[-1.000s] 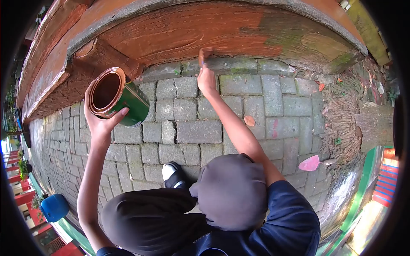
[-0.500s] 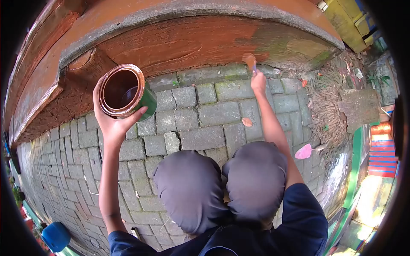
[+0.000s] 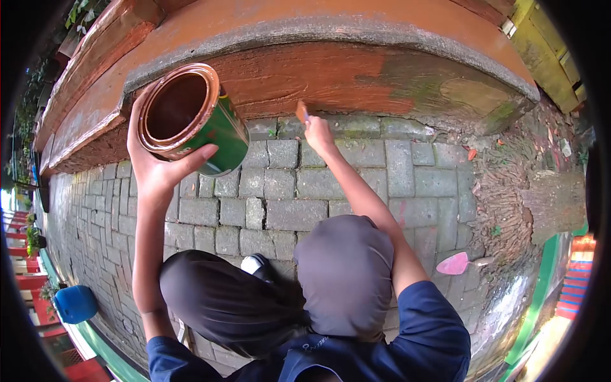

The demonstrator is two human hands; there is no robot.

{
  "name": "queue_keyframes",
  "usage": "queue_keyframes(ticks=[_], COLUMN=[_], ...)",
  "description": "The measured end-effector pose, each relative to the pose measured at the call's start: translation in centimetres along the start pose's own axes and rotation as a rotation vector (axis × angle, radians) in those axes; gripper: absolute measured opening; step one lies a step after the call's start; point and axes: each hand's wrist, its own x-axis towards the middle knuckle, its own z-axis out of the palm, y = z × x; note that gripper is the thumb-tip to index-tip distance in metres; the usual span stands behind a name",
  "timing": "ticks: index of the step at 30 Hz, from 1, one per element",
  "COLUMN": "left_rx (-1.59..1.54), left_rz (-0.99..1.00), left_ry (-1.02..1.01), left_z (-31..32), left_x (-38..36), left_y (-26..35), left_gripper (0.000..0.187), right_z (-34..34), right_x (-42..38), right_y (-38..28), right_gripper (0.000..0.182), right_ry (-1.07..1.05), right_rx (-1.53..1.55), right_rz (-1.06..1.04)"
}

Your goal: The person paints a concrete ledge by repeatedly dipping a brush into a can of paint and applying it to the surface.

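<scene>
My left hand (image 3: 156, 162) grips a green paint can (image 3: 226, 140) from its side and base, tilted so its open top and the dark brown inside show. My right hand (image 3: 319, 135) is closed around the handle of a paintbrush (image 3: 302, 112), whose bristles touch the lower part of the low wall (image 3: 273, 76). Orange-brown paint covers the wall's left and middle, while a bare, mossy grey-green stretch (image 3: 445, 83) shows on its right.
Grey paving blocks (image 3: 299, 214) lie between my knees and the wall. Tree roots (image 3: 503, 197) and a pink leaf-shaped piece (image 3: 453, 263) are at the right. A blue container (image 3: 75, 304) stands at the far left, and a yellow structure (image 3: 544, 51) at the upper right.
My right hand and the brush have moved left along the wall. The can is nearer the wall and looks larger. My left knee has swung left, and a shoe now shows.
</scene>
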Motion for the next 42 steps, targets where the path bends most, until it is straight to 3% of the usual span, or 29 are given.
queue_keyframes(ticks=[2,5,10,14,20,22,24,27,34,36,38,42], left_rx=[0.119,0.174,0.148,0.029,-0.067,-0.016,-0.037,-0.014,0.064,0.061,0.072,0.104], left_rz=[0.018,-0.002,0.094,0.048,0.011,0.040,0.047,0.064,0.130,0.038,0.117,0.120], left_ry=[-0.062,-0.115,-0.111,-0.175,-0.188,-0.184,-0.200,-0.182,-0.196,-0.175,-0.125,-0.119], left_z=[0.0,0.8,3.1,4.8,7.4,8.0,8.3,9.0,10.2,10.5,10.6,10.5], left_x=[0.8,1.6,1.6,1.8,2.3,2.4,2.5,2.4,2.7,2.7,3.0,3.4], left_y=[0.6,1.6,0.0,-1.5,-3.5,-3.1,-3.0,-2.6,-1.1,-0.5,-0.9,-1.0], left_gripper=[0.096,0.096,0.097,0.097,0.094,0.094,0.096,0.101,0.096,0.094,0.093,0.092], right_z=[2.2,-0.8,-9.6,-16.9,-25.8,-28.4,-29.4,-27.6,-15.1,-13.2,-11.3,-6.4], right_x=[1.1,0.9,-0.2,-0.9,-3.4,-3.9,-3.7,-2.5,0.0,-1.2,-1.5,-1.2], right_y=[-0.9,-0.3,6.1,10.9,18.8,21.4,23.1,22.1,16.9,15.6,14.2,12.7], right_gripper=[0.020,0.020,0.024,0.030,0.026,0.022,0.019,0.020,0.021,0.021,0.021,0.021], right_ry=[0.003,-0.049,0.168,0.353,0.701,0.781,0.827,0.900,0.683,0.640,0.473,0.382], right_rx=[-0.040,-0.033,-0.219,-0.104,-0.040,-0.202,-0.244,-0.278,-0.128,-0.102,-0.146,-0.124], right_rz=[-0.069,-0.066,-0.119,-0.159,-0.057,0.250,0.224,0.278,0.312,0.364,0.291,0.226])
